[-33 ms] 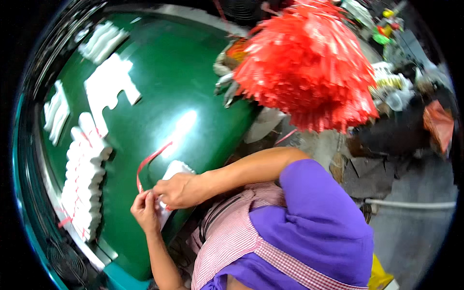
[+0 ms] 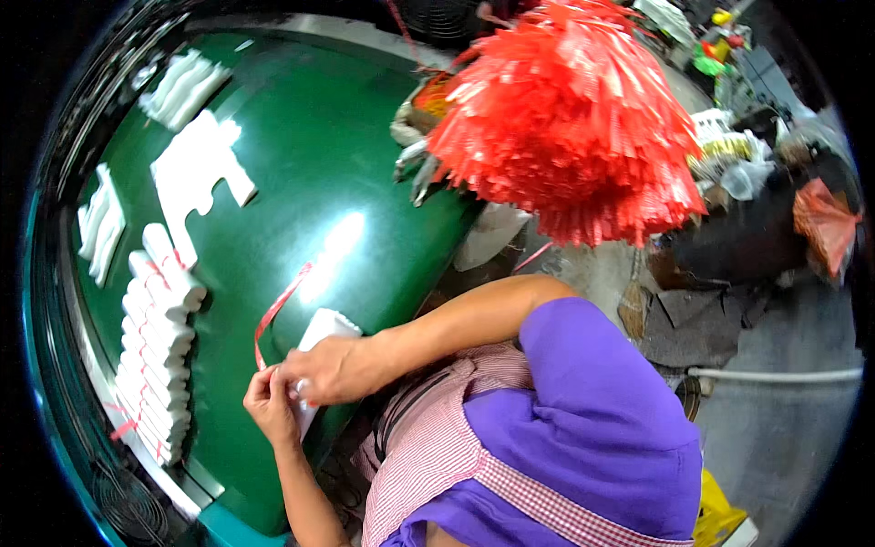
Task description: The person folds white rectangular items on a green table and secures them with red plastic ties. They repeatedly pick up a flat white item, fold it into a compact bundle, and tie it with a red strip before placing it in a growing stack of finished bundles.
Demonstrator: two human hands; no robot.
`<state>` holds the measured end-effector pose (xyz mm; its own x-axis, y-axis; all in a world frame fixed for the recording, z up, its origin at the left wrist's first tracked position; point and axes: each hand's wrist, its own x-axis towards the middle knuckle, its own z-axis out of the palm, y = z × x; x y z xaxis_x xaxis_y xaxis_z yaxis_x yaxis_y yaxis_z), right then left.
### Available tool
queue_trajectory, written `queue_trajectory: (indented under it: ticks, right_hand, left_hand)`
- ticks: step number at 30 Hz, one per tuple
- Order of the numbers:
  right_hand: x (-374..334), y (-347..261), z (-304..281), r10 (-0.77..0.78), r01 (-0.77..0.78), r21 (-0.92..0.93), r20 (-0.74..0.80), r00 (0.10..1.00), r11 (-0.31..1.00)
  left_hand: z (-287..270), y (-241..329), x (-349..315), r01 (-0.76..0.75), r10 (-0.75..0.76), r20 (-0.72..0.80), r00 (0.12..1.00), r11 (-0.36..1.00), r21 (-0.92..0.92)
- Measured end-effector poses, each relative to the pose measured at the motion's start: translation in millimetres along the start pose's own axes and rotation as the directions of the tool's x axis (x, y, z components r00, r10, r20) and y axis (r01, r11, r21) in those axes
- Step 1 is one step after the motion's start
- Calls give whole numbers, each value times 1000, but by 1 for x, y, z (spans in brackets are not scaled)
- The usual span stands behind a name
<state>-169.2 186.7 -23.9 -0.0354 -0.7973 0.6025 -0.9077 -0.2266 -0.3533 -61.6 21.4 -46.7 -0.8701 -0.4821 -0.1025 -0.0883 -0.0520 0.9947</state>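
Note:
A white bundle point(image 2: 330, 325) lies on the green tabletop near its front edge, partly hidden under my hands. A red plastic strip point(image 2: 273, 319) rises in a curve from my fingers, its free end up over the table. My left hand point(image 2: 272, 406) is closed, pinching the strip beside the bundle. Across the bundle lies my right hand point(image 2: 333, 369), closed, with its fingertips against those of the left at the strip. A bit of red shows under the right hand. The fingertips' exact grip is partly hidden.
On the left stands a row of white bundles point(image 2: 155, 365) tied with red strips. Loose white pieces point(image 2: 202, 169) lie behind on the green table point(image 2: 301, 118). A big bunch of red strips point(image 2: 565, 128) hangs at the far right. Assorted bags and clutter fill the right side.
My right hand's fingers have shifted slightly left against the left hand. The strip's free end leans a little farther left. The whole view has moved slightly.

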Motion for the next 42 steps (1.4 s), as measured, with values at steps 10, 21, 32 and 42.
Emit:
queue_trajectory:
  ticks: [10, 21, 32, 42]
  right_hand:
    - [18, 32, 16, 610, -618, 785, 475, 634, 31]
    - [-11, -6, 5, 38, -65, 277, 99, 994, 959]
    - [89, 121, 15, 466, -458, 97, -96, 879, 884]
    - [194, 271, 73, 465, -470, 389, 114, 878, 792]
  left_hand:
    - [3, 7, -23, -615, 572, 324, 754, 441, 653]
    - [-58, 15, 36, -277, 304, 80, 949, 687, 672]
    - [-109, 11, 40, -100, 269, -408, 872, 916, 389]
    - [-66, 40, 196, -359, 635, 313, 707, -59, 932]
